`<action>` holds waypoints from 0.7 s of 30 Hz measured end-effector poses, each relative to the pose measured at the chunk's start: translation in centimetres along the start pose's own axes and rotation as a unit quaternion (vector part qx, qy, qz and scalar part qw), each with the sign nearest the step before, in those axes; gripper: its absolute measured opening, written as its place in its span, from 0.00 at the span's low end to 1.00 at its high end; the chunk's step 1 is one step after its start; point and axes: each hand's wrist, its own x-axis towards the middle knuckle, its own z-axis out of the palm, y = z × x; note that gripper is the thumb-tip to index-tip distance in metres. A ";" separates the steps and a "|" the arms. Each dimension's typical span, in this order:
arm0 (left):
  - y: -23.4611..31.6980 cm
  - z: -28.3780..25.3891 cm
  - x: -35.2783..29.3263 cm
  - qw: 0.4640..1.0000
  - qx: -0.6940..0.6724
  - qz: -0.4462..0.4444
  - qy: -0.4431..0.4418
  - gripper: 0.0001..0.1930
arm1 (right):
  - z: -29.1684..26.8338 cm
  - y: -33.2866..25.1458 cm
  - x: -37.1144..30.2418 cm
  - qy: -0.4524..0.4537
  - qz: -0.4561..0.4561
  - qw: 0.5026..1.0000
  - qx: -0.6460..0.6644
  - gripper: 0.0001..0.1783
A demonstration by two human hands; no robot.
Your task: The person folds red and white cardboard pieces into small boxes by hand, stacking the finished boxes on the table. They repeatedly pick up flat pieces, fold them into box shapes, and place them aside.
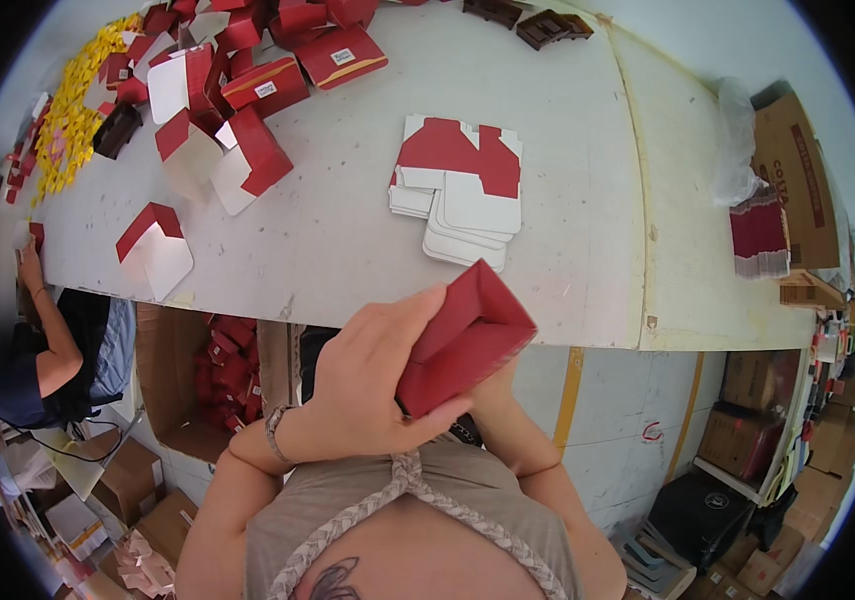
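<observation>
A small red folding carton (468, 340) is set up in front of me, tilted, with one end open toward me and its inside showing. My left hand (373, 365) is closed around its left side, the thumb along the lower edge. My right hand (494, 392) is behind the carton's lower right side, seemingly against it; its fingers are hidden. Beyond the carton, a stack of flat red-and-white carton blanks (483, 218) lies on the table. To the left on the table is a partly folded carton (156, 250) with a white flap.
The white table (338, 190) carries a heap of red cartons (258, 85), yellow packets (83, 100) and dark brown trays (548, 30). Below it stands a brown box (170, 385) with red cartons inside. A co-worker's arm (56, 345) shows at left. Brown cardboard boxes (798, 175) stand at right.
</observation>
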 end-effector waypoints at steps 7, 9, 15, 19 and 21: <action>-0.7 -0.3 0.0 0.998 0.024 -0.028 -0.057 0.39 | 0.6 -0.7 0.7 0.037 -0.060 0.997 0.016 0.14; -2.0 -1.4 0.9 0.994 0.074 -0.045 -0.072 0.40 | -0.1 -2.4 2.0 -0.031 0.012 0.998 -0.052 0.11; -14.9 -5.8 7.4 0.951 0.152 -0.132 0.234 0.46 | -4.9 1.4 11.9 0.117 -0.160 0.847 -0.492 0.29; -11.3 -0.9 6.0 0.980 0.081 -0.172 0.061 0.42 | -6.3 3.4 14.5 0.081 0.044 0.802 -0.590 0.39; -11.8 1.1 4.9 0.978 0.010 -0.206 0.033 0.40 | -6.0 3.1 14.8 0.068 0.041 0.847 -0.525 0.39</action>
